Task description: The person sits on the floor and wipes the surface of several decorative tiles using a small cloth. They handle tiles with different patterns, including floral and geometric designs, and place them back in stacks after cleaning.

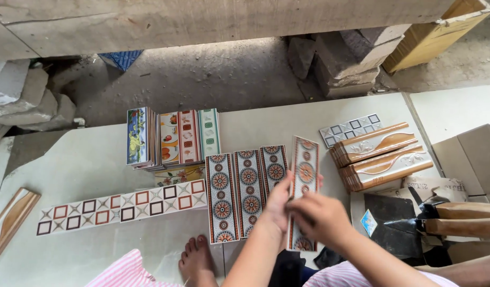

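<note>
Both hands gripped one long border tile (304, 175) with round rosette motifs, lifted just right of three matching tiles (246, 186) that lay side by side on the pale floor slab (85, 165). The left hand (279, 204) pinched its left edge; the right hand (320, 215) closed over its lower part, forearms converging from below. Done well, the tile would be kept parallel to its neighbours, edge to edge, ends level. Brown moulded trims (380, 154) lay well apart.
</note>
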